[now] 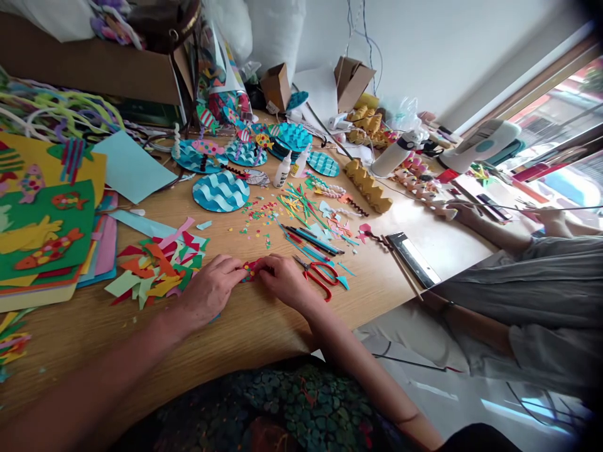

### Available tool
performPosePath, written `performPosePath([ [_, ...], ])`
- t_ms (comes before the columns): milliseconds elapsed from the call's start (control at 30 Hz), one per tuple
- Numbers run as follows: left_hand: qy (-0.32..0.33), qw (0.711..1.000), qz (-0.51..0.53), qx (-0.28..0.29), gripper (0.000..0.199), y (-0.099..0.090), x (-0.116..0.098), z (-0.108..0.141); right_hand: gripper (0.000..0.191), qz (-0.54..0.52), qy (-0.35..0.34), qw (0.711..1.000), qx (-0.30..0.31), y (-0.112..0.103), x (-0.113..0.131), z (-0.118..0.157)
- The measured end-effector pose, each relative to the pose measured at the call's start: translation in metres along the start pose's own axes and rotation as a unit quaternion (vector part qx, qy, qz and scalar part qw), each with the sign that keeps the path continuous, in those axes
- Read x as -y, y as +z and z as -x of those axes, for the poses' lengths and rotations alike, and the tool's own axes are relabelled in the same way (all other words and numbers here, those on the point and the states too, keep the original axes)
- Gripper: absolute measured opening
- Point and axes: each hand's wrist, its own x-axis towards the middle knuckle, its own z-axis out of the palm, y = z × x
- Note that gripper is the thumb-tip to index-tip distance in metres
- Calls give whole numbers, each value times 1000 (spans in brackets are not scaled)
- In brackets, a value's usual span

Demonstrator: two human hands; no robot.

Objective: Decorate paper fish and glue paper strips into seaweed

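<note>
A small red paper fish [249, 270] with coloured dots lies low over the table, between my two hands. My left hand [210, 292] has its fingertips pressed together on the fish's left end. At the other end, the bent fingers of my right hand [285, 279] close on the fish and hide part of it. Red-handled scissors [323, 274] rest just right of my right hand. Left of my left hand is a heap of coloured paper scraps [157, 260]. Tiny paper dots [259, 216] are scattered beyond the fish.
Dark pens [313, 240] lie behind the scissors. Two glue bottles [282, 171] stand near a blue wavy disc [220, 191]. At left, finished paper fish lie on a green sheet [75, 207]. A phone [413, 260] sits at right, near another person's arm [494, 229].
</note>
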Motion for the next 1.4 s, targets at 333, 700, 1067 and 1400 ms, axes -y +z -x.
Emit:
performPosePath([
  [333,-24,999,22,15,30,-8,-2,-13,19,23,6,999,-45,-16,-4,-1],
  [700,-71,996,41,-42,35,-3,2,8,19,161,28,986,-15,-43,-25,-39],
  [1067,-59,994,55,-79,31,1,3,12,23,204,54,978,-3,-51,-33,-73],
  [1400,-62,993,73,-71,30,-1,1,11,26,242,39,969,26,-48,-31,-98],
])
